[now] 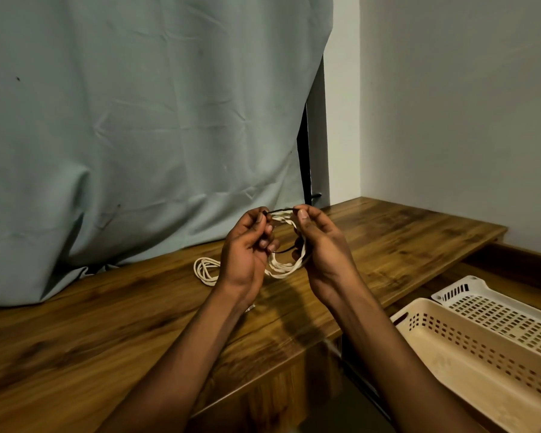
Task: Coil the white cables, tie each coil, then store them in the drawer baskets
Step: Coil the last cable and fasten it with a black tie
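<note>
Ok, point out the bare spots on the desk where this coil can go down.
Bare wood runs along the wooden desktop left of the left hand, from the curtain to the front edge. More lies right of the right hand, toward the wall corner. Crowded: around the loose cable coil behind the left hand.

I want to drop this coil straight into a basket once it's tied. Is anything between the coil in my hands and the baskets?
Nothing visible blocks the way. The white cable coil hangs between the left hand and right hand above the wooden tabletop. The cream basket and white basket sit open-topped, lower right.
</note>
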